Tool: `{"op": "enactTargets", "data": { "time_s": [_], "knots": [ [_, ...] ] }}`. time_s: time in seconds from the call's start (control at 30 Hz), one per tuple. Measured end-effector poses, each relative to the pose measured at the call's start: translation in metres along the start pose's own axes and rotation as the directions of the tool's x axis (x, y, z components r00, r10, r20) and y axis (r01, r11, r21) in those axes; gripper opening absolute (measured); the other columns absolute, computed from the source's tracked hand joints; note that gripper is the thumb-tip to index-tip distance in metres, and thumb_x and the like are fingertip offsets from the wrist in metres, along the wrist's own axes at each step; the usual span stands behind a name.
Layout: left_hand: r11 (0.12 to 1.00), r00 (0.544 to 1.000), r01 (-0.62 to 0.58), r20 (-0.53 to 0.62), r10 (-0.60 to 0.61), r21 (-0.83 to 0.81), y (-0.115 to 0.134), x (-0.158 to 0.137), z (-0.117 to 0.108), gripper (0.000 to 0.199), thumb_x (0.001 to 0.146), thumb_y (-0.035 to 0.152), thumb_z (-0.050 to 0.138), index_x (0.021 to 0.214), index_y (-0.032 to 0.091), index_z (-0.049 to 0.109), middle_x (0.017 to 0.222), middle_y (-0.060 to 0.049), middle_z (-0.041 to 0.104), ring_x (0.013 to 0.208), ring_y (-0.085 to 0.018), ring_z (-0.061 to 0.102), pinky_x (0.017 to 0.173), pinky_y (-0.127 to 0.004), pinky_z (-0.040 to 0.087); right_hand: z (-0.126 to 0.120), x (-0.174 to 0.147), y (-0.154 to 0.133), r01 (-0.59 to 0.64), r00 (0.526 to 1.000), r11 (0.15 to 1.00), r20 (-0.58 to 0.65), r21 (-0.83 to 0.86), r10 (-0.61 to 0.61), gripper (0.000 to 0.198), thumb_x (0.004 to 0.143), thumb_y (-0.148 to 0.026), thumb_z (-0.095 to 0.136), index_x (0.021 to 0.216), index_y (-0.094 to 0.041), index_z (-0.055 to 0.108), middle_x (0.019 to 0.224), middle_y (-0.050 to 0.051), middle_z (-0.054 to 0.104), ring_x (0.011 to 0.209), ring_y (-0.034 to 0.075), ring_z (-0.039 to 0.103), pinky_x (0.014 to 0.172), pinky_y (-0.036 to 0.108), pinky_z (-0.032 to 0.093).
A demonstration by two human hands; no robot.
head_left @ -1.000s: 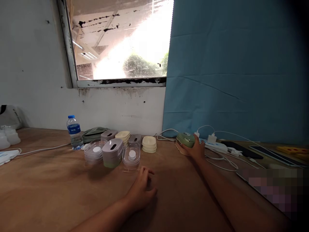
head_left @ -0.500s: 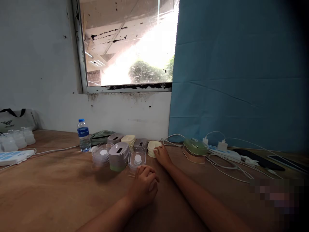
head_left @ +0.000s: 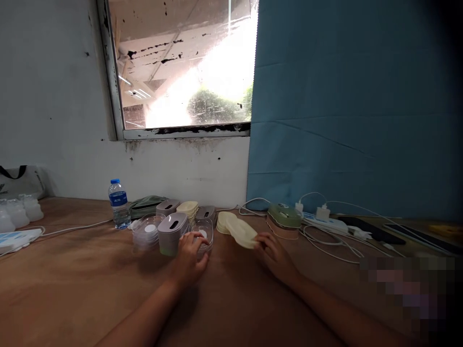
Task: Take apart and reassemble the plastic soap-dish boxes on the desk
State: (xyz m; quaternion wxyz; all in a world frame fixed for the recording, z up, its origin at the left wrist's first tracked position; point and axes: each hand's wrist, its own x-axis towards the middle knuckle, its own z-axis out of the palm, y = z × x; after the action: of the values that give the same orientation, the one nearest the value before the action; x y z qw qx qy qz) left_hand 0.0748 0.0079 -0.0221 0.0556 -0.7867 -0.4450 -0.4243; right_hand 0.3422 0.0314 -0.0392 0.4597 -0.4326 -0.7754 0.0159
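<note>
My right hand (head_left: 272, 253) is closed on the edge of a pale yellow piece (head_left: 240, 231), thin and oval like a lid or liner, tilted above the brown table. Behind it stands a low stack of similar yellow pieces (head_left: 223, 224). My left hand (head_left: 190, 253) has its thumb and fingers apart, at the near side of a stack of clear plastic containers (head_left: 207, 228) with a round white part. Whether the fingertips touch them I cannot tell. Left of that hand stand lilac oval-slotted covers (head_left: 172, 230) in a stack with a green base.
More clear containers (head_left: 147, 230), a water bottle (head_left: 119, 205) and a dark green pouch (head_left: 146, 206) stand left. At the right are a green-and-tan stack (head_left: 284, 219), a power strip (head_left: 325, 222) and loose white cables (head_left: 336, 250). White bottles (head_left: 32, 207) stand far left.
My right hand has pulled a yellow piece off the stack, toward me and to the right. My left hand has moved forward and left to the clear containers. The view has shifted slightly right.
</note>
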Motion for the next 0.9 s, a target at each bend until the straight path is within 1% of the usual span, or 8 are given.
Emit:
{"op": "enactTargets", "data": {
  "time_s": [0.1, 0.17, 0.23, 0.33, 0.5, 0.63, 0.8, 0.9],
  "knots": [
    [0.997, 1.0, 0.002, -0.015, -0.001, 0.074, 0.003, 0.017, 0.008, 0.02, 0.071, 0.016, 0.05, 0.09, 0.019, 0.055, 0.103, -0.007, 0.05, 0.1, -0.023, 0.046, 0.087, -0.039, 0.035, -0.042, -0.033, -0.018, 0.084, 0.948, 0.994, 0.301, 0.072, -0.102, 0.016, 0.087, -0.028, 0.042, 0.095, -0.023, 0.054, 0.099, 0.006, 0.051, 0.094, 0.017, 0.052, 0.084, 0.031, 0.044],
    [0.991, 0.995, -0.021, 0.098, 0.008, 0.132, 0.006, 0.043, 0.017, 0.02, 0.074, 0.02, 0.049, 0.093, 0.018, 0.054, 0.104, -0.007, 0.051, 0.103, -0.022, 0.046, 0.091, -0.037, 0.034, -0.063, -0.047, -0.028, 0.105, 0.886, 0.99, 0.443, 0.098, -0.138, 0.017, 0.088, -0.026, 0.038, 0.097, -0.023, 0.053, 0.102, 0.007, 0.05, 0.096, 0.016, 0.051, 0.085, 0.03, 0.043],
    [0.985, 0.971, -0.028, 0.239, -0.013, 0.168, 0.005, 0.077, 0.028, 0.022, 0.075, 0.024, 0.051, 0.096, 0.018, 0.054, 0.102, -0.007, 0.055, 0.102, -0.021, 0.048, 0.092, -0.033, 0.035, -0.077, -0.055, -0.035, 0.132, 0.821, 0.987, 0.548, 0.094, -0.162, 0.019, 0.088, -0.025, 0.036, 0.098, -0.022, 0.052, 0.103, 0.007, 0.051, 0.094, 0.016, 0.052, 0.083, 0.029, 0.044],
    [0.975, 0.938, 0.047, 0.327, -0.118, 0.216, -0.004, 0.127, 0.048, 0.025, 0.071, 0.027, 0.06, 0.093, 0.014, 0.058, 0.099, -0.01, 0.057, 0.099, -0.024, 0.051, 0.09, -0.034, 0.037, -0.084, -0.059, -0.039, 0.193, 0.753, 0.979, 0.63, 0.06, -0.187, 0.02, 0.088, -0.027, 0.034, 0.096, -0.021, 0.052, 0.105, 0.009, 0.053, 0.092, 0.017, 0.053, 0.082, 0.029, 0.043],
    [0.889, 0.823, 0.274, 0.389, -0.414, 0.366, -0.029, 0.164, 0.085, 0.029, 0.082, 0.029, 0.051, 0.106, 0.013, 0.051, 0.107, -0.008, 0.054, 0.093, -0.02, 0.054, 0.078, -0.039, 0.046, -0.08, -0.058, -0.036, 0.171, 0.777, 0.985, 0.613, 0.013, -0.143, 0.019, 0.085, -0.029, 0.037, 0.094, -0.019, 0.05, 0.105, 0.008, 0.051, 0.09, 0.017, 0.052, 0.081, 0.028, 0.043],
    [0.85, 0.779, 0.348, 0.383, -0.496, 0.395, -0.04, 0.162, 0.099, 0.03, 0.084, 0.029, 0.049, 0.11, 0.014, 0.049, 0.109, -0.008, 0.053, 0.093, -0.019, 0.055, 0.077, -0.038, 0.047, -0.078, -0.055, -0.037, 0.161, 0.802, 0.986, 0.589, -0.048, -0.102, 0.015, 0.084, -0.023, 0.039, 0.093, -0.019, 0.051, 0.099, 0.007, 0.052, 0.088, 0.016, 0.051, 0.079, 0.028, 0.042],
    [0.898, 0.851, 0.337, 0.316, -0.42, 0.284, -0.031, 0.173, 0.084, 0.028, 0.084, 0.029, 0.049, 0.107, 0.014, 0.051, 0.107, -0.007, 0.054, 0.093, -0.019, 0.055, 0.077, -0.038, 0.047, -0.075, -0.053, -0.042, 0.15, 0.852, 0.972, 0.523, -0.183, -0.033, 0.01, 0.081, -0.019, 0.041, 0.083, -0.018, 0.051, 0.087, 0.006, 0.054, 0.082, 0.018, 0.05, 0.076, 0.033, 0.042],
    [0.95, 0.924, 0.272, 0.235, -0.303, 0.156, -0.005, 0.176, 0.061, 0.03, 0.086, 0.029, 0.042, 0.106, 0.01, 0.055, 0.1, -0.009, 0.06, 0.091, -0.018, 0.056, 0.08, -0.031, 0.044, -0.073, -0.056, -0.04, 0.139, 0.899, 0.973, 0.436, -0.183, -0.046, 0.016, 0.082, -0.021, 0.043, 0.095, -0.019, 0.051, 0.097, 0.008, 0.051, 0.087, 0.02, 0.05, 0.078, 0.034, 0.043]
  ]
}}
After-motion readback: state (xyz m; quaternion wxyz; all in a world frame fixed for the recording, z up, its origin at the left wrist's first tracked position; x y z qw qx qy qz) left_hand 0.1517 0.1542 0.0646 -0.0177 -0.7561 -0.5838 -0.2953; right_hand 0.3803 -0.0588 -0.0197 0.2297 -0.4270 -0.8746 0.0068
